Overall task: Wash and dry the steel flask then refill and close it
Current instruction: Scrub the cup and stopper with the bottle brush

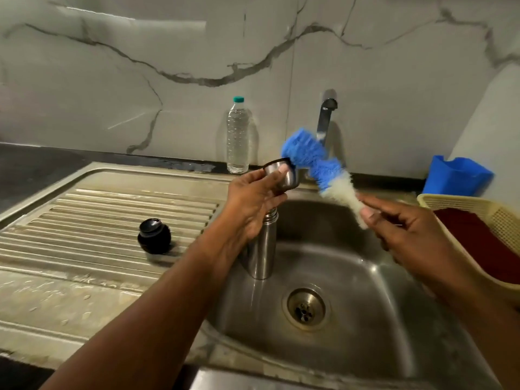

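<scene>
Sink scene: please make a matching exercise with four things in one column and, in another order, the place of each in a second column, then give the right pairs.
Things
1. steel cup
2. black stopper
3. steel flask
4. plastic water bottle

Places
A. upright on the counter against the marble wall
B. lying on the ribbed drainboard
C. held in the left hand, touched by the blue bristles of the bottle brush that the right hand holds
D. standing upright inside the sink basin

Pairs: 1-C, 2-B, 3-D, 4-A
</scene>
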